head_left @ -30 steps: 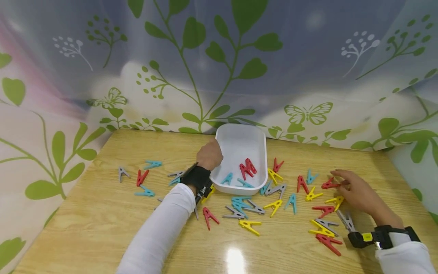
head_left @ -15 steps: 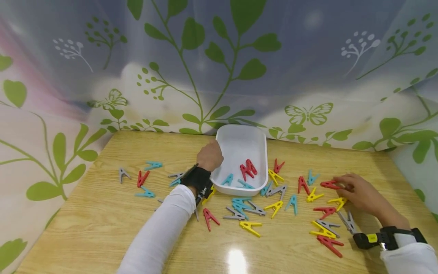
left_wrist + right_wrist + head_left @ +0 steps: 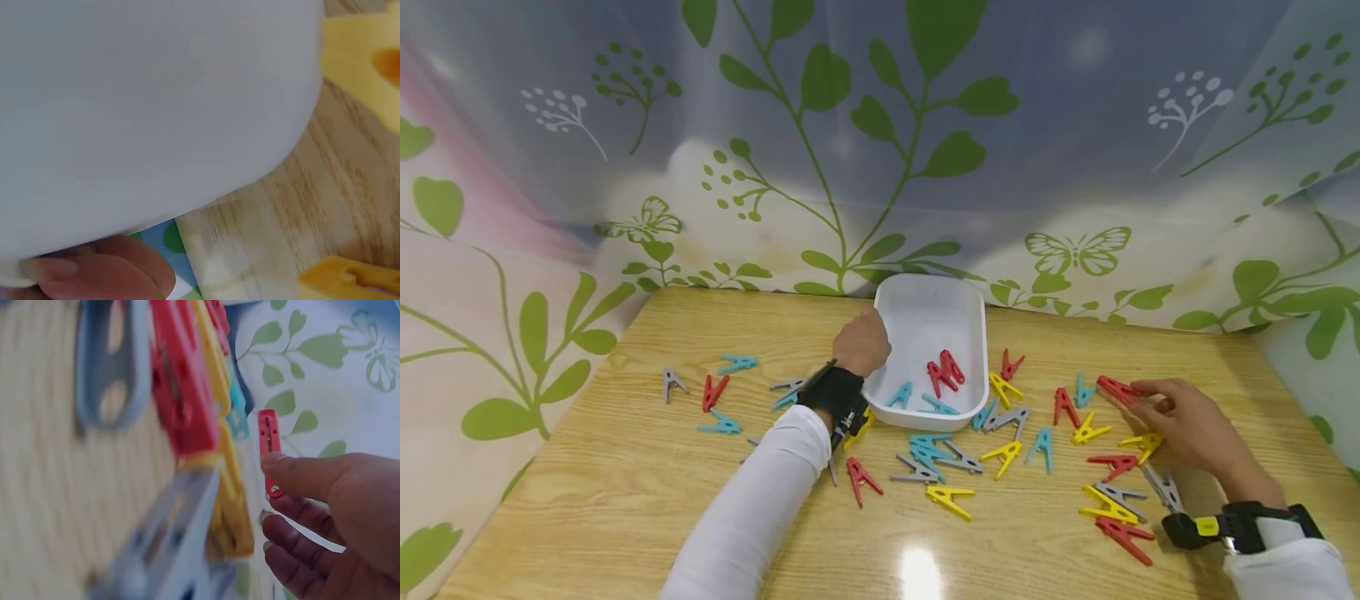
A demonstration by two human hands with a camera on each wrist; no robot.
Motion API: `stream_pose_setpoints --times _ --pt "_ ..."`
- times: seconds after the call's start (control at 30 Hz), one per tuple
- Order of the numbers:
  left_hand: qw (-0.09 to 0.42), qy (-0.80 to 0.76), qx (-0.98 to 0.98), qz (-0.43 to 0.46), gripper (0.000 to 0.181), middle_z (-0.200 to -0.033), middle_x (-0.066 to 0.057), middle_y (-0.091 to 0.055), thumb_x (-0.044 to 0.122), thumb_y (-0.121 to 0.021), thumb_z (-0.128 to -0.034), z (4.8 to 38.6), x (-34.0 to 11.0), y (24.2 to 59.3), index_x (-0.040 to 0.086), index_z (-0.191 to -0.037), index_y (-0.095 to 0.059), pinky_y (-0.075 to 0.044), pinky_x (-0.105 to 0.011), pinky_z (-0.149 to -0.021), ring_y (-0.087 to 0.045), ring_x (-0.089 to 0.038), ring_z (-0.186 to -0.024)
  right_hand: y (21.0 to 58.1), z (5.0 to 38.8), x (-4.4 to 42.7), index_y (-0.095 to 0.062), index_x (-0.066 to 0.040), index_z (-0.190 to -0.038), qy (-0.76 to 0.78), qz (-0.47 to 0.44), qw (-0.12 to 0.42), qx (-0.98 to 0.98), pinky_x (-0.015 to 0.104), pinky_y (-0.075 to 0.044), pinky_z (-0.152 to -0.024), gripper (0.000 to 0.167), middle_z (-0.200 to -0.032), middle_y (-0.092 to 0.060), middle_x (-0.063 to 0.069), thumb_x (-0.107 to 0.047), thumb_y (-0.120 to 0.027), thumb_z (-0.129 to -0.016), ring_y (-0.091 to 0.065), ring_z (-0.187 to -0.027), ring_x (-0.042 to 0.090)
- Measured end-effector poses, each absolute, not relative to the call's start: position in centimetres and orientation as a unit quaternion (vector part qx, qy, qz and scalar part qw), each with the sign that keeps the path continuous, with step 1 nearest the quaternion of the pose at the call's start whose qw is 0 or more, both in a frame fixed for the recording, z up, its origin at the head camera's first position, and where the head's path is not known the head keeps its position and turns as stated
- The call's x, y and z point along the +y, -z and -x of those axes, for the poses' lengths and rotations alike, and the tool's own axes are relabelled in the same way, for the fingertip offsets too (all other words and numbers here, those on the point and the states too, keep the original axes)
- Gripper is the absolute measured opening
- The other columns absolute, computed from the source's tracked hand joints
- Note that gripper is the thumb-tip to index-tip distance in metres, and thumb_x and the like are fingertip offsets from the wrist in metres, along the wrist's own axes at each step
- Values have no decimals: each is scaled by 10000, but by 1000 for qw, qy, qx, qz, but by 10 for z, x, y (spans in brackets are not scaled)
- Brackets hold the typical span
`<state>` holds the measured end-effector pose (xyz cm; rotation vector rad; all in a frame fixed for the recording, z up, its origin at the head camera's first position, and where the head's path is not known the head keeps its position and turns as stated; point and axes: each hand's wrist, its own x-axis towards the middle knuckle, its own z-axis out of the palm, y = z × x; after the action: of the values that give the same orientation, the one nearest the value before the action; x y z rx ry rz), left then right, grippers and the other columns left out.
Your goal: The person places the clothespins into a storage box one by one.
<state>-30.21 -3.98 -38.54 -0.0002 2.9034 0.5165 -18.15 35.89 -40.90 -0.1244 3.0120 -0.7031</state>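
My left hand [image 3: 861, 342] grips the left rim of a white plastic bin [image 3: 925, 287]; in the left wrist view its fingers [image 3: 106, 275] curl at the bin's edge. Inside the bin lie red clothespins [image 3: 951, 367] and blue clothespins [image 3: 900, 394]. At the right of the table, my right hand [image 3: 1187, 429] pinches a red clothespin [image 3: 1116, 389] between thumb and finger. The right wrist view shows this red clothespin [image 3: 269, 434] upright in the pinch, the other fingers loosely bent below it. A yellow clothespin [image 3: 1142, 446] lies just under that hand.
Several clothespins in red, yellow, blue and grey lie scattered over the wooden table [image 3: 587, 500], such as a yellow clothespin [image 3: 951, 502] in front of the bin. More lie at the left, including a grey clothespin [image 3: 672, 384]. A leaf-patterned cloth [image 3: 1075, 167] hangs behind the table.
My right hand has taken hold of the red clothespin, which has turned and shifted slightly left and up. My left hand stays on the bin's rim.
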Motion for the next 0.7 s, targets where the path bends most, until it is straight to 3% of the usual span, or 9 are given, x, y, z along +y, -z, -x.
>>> stream_pose_setpoints --times 0.1,0.43,0.7 --pt "97 -174 980 -1 397 -988 -182 -638 166 -579 -945 302 -40 386 -42 -1254 -443 -517 -377 -654 -640 -294 -818 405 183 347 -544 79 -1246 251 40 3 967 420 -480 -643 466 -1151 -526 305 -306 -546 -985 -561 -909 392" --pt "91 -171 981 -2 377 -983 -178 -640 168 -585 -939 302 -40 386 -35 -1231 -457 -524 -384 -658 -643 -293 -816 387 198 278 -594 -6 -1244 318 91 -54 942 397 -489 -675 414 -1173 -546 180 -306 -594 -958 -565 -876 281" --pt "87 -169 982 -4 387 -968 -178 -641 170 -568 -948 303 -40 387 -42 -1250 -453 -513 -379 -635 -642 -300 -801 380 214 218 -599 -60 -1255 349 141 -31 926 407 -475 -756 415 -1133 -569 119 -329 -617 -940 -550 -892 230"
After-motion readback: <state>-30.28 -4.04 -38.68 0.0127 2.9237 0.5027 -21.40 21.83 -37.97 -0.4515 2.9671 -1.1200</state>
